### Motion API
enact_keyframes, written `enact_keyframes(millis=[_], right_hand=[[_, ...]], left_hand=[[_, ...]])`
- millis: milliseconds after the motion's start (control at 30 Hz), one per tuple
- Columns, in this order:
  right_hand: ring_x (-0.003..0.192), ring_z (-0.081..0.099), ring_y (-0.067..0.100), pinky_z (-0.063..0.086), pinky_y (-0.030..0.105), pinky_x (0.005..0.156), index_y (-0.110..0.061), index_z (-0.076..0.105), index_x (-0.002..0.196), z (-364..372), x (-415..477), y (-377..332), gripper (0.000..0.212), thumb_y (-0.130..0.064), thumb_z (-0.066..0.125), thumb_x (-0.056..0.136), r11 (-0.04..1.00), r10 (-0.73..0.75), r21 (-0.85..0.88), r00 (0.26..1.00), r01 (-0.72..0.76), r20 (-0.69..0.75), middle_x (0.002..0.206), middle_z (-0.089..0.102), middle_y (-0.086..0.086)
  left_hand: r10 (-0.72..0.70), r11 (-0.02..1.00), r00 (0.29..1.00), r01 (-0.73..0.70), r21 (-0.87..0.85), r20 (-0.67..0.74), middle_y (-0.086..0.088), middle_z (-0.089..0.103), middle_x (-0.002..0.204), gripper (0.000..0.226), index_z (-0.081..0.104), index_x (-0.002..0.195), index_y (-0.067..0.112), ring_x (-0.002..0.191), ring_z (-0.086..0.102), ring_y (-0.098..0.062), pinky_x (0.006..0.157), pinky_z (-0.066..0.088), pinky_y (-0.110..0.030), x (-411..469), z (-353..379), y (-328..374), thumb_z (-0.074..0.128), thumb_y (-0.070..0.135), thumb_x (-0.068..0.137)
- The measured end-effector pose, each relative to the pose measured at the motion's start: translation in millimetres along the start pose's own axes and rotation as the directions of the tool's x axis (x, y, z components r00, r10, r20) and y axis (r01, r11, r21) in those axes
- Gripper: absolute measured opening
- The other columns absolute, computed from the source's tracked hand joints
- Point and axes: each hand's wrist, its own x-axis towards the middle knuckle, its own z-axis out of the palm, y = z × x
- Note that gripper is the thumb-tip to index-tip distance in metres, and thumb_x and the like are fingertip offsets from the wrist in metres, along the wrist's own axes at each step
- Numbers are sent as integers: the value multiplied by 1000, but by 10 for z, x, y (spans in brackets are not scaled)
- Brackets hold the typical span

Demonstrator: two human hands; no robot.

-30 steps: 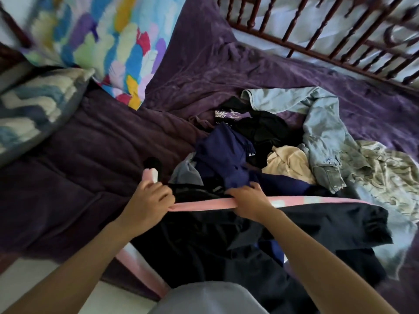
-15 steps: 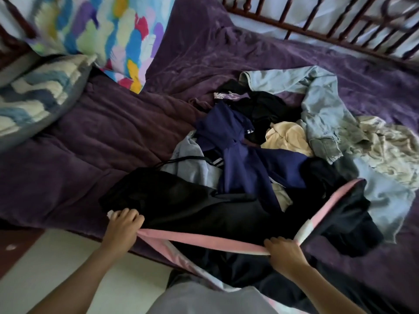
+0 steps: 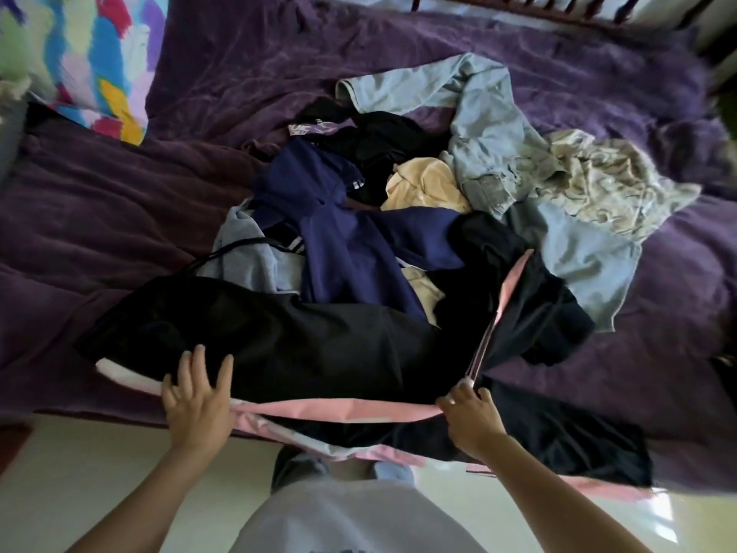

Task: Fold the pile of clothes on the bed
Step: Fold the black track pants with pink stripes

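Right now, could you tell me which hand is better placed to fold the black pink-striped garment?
Probably the right hand: it pinches the pink stripe at the bend, while the left hand lies flat on the black garment, fingers spread.

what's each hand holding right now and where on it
The right hand pinches the black garment by its pink side stripe, at the fold. The left hand holds nothing; it presses flat, fingers spread, on the garment's left end.

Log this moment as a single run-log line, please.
black garment: on bed | left hand: flat on it | right hand: pinching its pink stripe | pile: unfolded
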Motion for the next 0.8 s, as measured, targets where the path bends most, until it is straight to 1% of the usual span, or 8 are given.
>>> enact_keyframes(millis=[67, 200, 267, 333, 433, 567, 700, 800], right_hand=[[135, 32, 28, 28, 42, 106, -20, 38, 140, 100, -5, 161, 53, -21, 49, 88, 998, -14, 60, 999, 12, 31, 143, 39, 11], [126, 47, 26, 39, 34, 102, -22, 39, 139, 196, -74, 291, 50, -25, 48, 90, 960, -129, 268, 975, 78, 181, 136, 51, 5], [126, 47, 23, 39, 30, 102, -23, 43, 138, 282, -97, 348, 48, -25, 50, 91, 896, -163, 439, 966, 60, 200, 137, 51, 3], [122, 51, 23, 40, 28, 100, -23, 49, 133, 320, -77, 464, 43, -23, 50, 90, 821, -101, 571, 986, 9, 131, 134, 54, 3], [119, 51, 26, 41, 29, 97, -20, 51, 130, 330, 40, 775, 41, -22, 50, 89, 755, 81, 652, 997, -69, 11, 130, 55, 8], [125, 39, 34, 39, 39, 100, -18, 43, 136, 244, 199, 1195, 44, -22, 47, 93, 764, 260, 623, 964, -166, -62, 132, 42, 15], [128, 34, 36, 38, 43, 100, -29, 28, 145, 99, 390, 1404, 55, -23, 47, 94, 719, 269, 674, 962, -170, -44, 141, 29, 14], [130, 31, 38, 35, 42, 103, -32, 26, 146, -28, 616, 1453, 57, -23, 48, 94, 679, 275, 708, 961, -194, 0, 147, 20, 15]], left_hand=[[25, 1000, 993, -27, 13, 119, -36, 50, 123, 68, 67, 105, 1, 115, 43, -48, 84, 36, -67, -88, 27, 336, 86, 1, 40], [229, 971, 949, -238, 16, 216, -30, 59, 117, 43, 73, 92, 8, 115, 41, -38, 82, 44, -63, -249, 107, 1101, 44, 16, 62], [295, 947, 907, -318, 32, 300, -26, 64, 112, 30, 75, 82, 13, 114, 45, -37, 79, 47, -61, -302, 132, 1469, 59, 18, 57], [359, 921, 847, -389, -4, 393, -21, 69, 103, 39, 74, 69, 15, 104, 59, -38, 75, 51, -57, -311, 136, 1808, 88, 16, 32], [401, 909, 836, -414, -49, 376, -16, 71, 92, 48, 71, 58, 16, 89, 69, -33, 70, 54, -52, -301, 138, 2176, 92, 17, 15], [448, 888, 793, -450, -98, 413, -10, 71, 85, 50, 72, 63, 18, 79, 69, -27, 67, 55, -39, -321, 134, 2457, 91, 19, 16], [519, 847, 740, -513, -140, 428, 5, 66, 75, 45, 71, 65, 25, 67, 63, -15, 61, 46, -24, -339, 196, 2560, 85, 22, 22], [594, 786, 690, -606, -117, 413, 13, 60, 66, 17, 69, 63, 29, 59, 59, -8, 54, 45, -18, -320, 186, 2545, 69, 26, 47]])
